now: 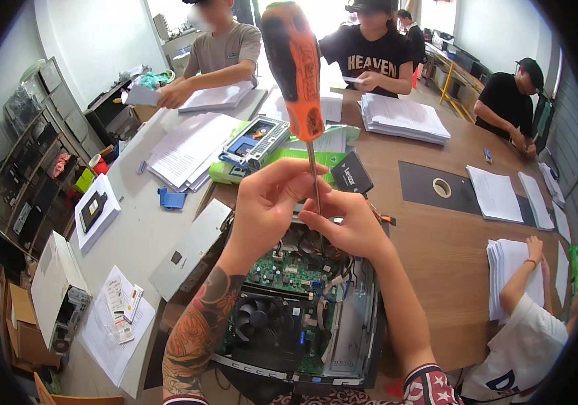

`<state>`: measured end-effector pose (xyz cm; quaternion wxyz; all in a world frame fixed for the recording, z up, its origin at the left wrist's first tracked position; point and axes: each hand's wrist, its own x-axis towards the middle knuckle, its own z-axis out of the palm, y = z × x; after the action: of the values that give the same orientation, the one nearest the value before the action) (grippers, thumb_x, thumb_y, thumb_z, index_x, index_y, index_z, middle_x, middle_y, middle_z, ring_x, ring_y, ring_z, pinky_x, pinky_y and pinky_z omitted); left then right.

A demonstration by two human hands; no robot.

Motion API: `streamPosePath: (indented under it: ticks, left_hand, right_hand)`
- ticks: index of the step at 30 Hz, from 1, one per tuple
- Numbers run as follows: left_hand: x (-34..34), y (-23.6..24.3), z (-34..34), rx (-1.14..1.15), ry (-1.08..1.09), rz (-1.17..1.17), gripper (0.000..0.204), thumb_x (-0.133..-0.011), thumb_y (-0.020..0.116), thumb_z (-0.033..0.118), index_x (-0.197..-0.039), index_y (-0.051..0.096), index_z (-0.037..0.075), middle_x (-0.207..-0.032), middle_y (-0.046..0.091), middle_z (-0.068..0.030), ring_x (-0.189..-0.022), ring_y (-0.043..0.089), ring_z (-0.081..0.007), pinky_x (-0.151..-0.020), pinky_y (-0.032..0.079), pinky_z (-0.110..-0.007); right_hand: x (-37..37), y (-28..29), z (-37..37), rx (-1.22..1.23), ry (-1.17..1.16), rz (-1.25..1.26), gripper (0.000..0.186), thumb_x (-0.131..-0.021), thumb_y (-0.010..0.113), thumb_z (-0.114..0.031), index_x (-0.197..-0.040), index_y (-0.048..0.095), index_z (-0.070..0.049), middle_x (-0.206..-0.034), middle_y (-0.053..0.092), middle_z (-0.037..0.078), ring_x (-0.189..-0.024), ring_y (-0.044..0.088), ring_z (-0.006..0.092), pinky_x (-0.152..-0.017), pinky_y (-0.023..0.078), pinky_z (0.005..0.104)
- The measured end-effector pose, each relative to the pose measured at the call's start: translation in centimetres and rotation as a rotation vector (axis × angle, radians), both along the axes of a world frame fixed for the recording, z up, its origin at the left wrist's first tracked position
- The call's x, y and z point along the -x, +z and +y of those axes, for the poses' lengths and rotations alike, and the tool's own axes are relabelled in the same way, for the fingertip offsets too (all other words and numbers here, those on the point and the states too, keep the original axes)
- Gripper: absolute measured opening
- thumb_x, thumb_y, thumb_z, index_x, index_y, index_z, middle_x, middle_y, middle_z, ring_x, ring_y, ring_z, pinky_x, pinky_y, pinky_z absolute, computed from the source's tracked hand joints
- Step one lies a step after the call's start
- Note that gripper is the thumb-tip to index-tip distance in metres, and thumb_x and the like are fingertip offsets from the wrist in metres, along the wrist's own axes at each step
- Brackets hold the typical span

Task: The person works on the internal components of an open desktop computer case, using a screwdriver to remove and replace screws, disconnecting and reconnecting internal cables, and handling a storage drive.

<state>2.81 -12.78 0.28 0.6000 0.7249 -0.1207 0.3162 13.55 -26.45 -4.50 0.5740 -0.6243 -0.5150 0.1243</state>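
Observation:
A screwdriver [296,74] with an orange and black handle stands almost upright in front of me, handle up. My left hand [269,202] is closed round its metal shaft with fingers pinched. Just to the right, my right hand [353,226] also has its fingertips closed on the shaft, lower down. Both hands hover over an opened desktop computer case [358,331]. Inside it lie a green motherboard [289,271], a black cooling fan [260,318] and bundled cables. The screwdriver's tip is hidden behind my fingers and among the cables.
Beyond my hands, a metal drive cage [256,140] and a black square drive [352,173] rest on green packaging. A metal panel [191,250] leans at left, near a blue plastic bracket [171,198]. Paper stacks [403,118] and a tape roll [441,187] lie around; several people work nearby.

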Motion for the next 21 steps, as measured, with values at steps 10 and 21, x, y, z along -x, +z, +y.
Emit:
streamPosePath:
  ticks: [10,21]
  left_hand:
    - [-0.3,-0.7,-0.6,0.161,0.154,-0.134,0.015,-0.102,0.054,0.014,-0.096,0.052,0.0,-0.088,0.066,-0.0129,-0.081,0.066,-0.0175,-0.077,0.054,-0.032]
    - [0.2,-1.2,-0.5,0.251,0.04,-0.204,0.015,-0.076,0.046,0.014,-0.078,0.036,0.004,-0.083,0.049,-0.0165,-0.071,0.053,-0.0265,-0.065,0.049,-0.04]
  right_hand:
    - [-0.5,0.3,-0.2,-0.083,-0.045,0.191,0.022,-0.091,0.073,-0.021,-0.094,0.07,0.001,-0.078,0.068,0.002,-0.072,0.064,0.0077,-0.068,0.052,0.0248]
    - [-0.3,0.1,-0.2,-0.052,-0.035,0.201,0.024,-0.092,0.071,-0.022,-0.09,0.069,0.002,-0.076,0.068,0.003,-0.07,0.063,0.0074,-0.067,0.051,0.0244]
